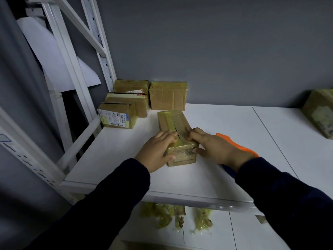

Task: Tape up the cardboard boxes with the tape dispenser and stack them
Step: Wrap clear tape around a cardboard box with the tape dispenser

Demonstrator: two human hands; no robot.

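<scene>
A taped brown box lies lengthwise; four taped boxes cluster behind-left; an orange dispenser lies just right.

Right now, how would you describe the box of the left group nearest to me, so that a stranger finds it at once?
On the white shelf, look to the back left corner beside the white metal upright, where taped cardboard boxes sit together. The labelled box is the one closest to the front edge; only it has a large white barcode label on its front face.
</scene>
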